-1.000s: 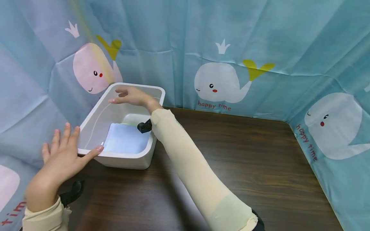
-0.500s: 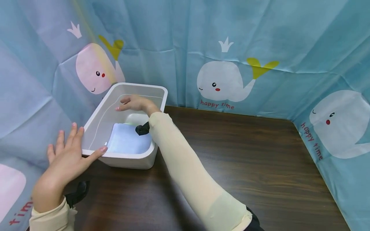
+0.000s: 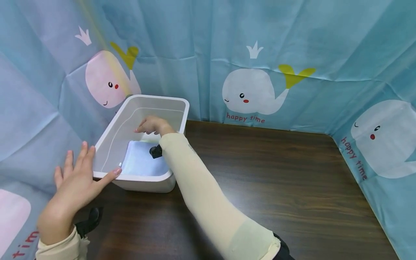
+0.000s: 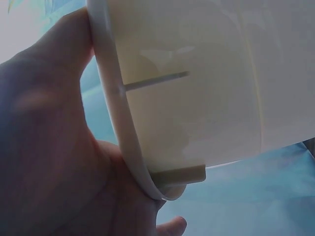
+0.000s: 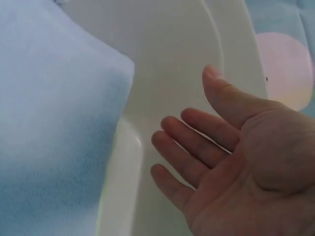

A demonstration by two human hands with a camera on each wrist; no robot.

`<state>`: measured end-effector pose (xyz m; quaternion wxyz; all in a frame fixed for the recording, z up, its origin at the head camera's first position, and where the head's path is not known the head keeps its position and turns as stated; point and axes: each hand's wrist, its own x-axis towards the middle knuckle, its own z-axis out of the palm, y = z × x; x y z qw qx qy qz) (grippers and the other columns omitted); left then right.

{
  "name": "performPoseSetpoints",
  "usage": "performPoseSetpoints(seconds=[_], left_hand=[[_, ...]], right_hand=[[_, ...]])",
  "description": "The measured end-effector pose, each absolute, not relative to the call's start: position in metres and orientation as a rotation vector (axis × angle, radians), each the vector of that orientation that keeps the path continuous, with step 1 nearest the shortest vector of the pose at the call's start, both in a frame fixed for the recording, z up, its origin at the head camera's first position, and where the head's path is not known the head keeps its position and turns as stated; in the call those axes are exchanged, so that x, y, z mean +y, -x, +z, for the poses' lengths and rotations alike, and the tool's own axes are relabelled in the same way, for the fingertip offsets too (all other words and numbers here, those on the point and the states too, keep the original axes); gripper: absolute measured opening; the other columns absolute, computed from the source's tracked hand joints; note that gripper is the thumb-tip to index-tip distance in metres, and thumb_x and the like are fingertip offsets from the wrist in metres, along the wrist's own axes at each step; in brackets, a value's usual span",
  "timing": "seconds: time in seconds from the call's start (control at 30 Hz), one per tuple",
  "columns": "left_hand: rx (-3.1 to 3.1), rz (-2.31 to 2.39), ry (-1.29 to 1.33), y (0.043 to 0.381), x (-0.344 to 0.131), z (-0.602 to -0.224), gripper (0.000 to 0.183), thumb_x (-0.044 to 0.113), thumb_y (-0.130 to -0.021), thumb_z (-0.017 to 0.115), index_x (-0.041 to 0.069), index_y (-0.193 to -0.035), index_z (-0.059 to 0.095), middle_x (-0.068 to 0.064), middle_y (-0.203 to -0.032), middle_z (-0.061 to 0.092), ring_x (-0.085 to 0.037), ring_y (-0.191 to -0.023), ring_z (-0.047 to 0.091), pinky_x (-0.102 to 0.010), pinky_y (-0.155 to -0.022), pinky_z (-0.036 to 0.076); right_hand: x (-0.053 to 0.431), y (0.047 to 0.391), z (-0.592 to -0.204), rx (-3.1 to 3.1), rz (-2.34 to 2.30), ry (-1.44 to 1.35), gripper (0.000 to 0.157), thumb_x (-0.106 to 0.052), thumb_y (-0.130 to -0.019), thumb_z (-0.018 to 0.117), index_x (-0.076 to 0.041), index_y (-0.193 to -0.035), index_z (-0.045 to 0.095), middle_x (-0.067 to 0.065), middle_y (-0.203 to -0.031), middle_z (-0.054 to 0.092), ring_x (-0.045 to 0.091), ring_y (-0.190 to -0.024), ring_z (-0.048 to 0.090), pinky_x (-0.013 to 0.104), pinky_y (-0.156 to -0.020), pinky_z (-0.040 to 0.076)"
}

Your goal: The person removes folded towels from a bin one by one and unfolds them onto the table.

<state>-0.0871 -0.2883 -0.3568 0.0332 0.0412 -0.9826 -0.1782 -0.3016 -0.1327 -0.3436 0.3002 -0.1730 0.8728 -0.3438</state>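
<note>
Whale-print curtain backs the desk. Your left grip spreads at the bin; your right grip, relaxed and empty, hangs inside near the blue cloth lying there, seemingly reached but not yet held.

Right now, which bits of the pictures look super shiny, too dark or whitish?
Head view: a pale sheen on the brown table, with a dark shadow beside the right sleeve; left wrist view: the left hand looks dim, while the top-left corner glares white; right wrist view: the blue cloth is pale at the top, darker across its middle.
</note>
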Motion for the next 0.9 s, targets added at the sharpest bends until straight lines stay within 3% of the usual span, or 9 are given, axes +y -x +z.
performPoseSetpoints(seconds=[0.27,0.5,0.7,0.9], left_hand=[[-3.029,-0.556,-0.128,0.086,-0.287,-0.358,0.103,0.064,-0.084,0.053,0.004,-0.152,0.002,-0.013,-0.159,-0.016,-0.048,-0.142,-0.021,-0.077,-0.100,-0.012],[-3.016,-0.562,-0.135,0.083,-0.286,-0.361,0.103,0.063,-0.085,0.053,0.006,-0.152,0.001,-0.010,-0.159,-0.017,-0.047,-0.142,-0.021,-0.076,-0.101,-0.013],[-3.009,-0.566,-0.147,0.083,-0.285,-0.360,0.102,0.063,-0.085,0.052,0.007,-0.152,0.000,-0.009,-0.159,-0.016,-0.046,-0.142,-0.021,-0.077,-0.101,-0.011],[-3.014,-0.570,-0.167,0.086,-0.288,-0.359,0.102,0.063,-0.085,0.053,0.007,-0.152,0.001,-0.010,-0.159,-0.016,-0.047,-0.142,-0.021,-0.076,-0.101,-0.012]], right_hand=[[-0.145,0.301,-0.347,2.315,-0.872,0.318,0.023,-0.035,-0.084,0.070,-0.016,-0.097,0.071,-0.005,-0.113,0.067,0.016,-0.114,0.060,0.032,-0.091,0.050],[-0.164,0.301,-0.356,2.374,-0.696,0.291,0.025,-0.036,-0.082,0.071,-0.018,-0.099,0.073,-0.008,-0.106,0.069,0.011,-0.104,0.064,0.024,-0.080,0.050],[-0.171,0.303,-0.361,2.339,-0.721,0.229,0.020,-0.033,-0.082,0.072,-0.018,-0.096,0.073,-0.008,-0.111,0.069,0.011,-0.108,0.063,0.025,-0.092,0.050],[-0.178,0.306,-0.362,2.304,-0.753,0.172,0.023,-0.035,-0.080,0.073,-0.018,-0.096,0.074,-0.008,-0.103,0.069,0.010,-0.102,0.065,0.021,-0.084,0.051]])
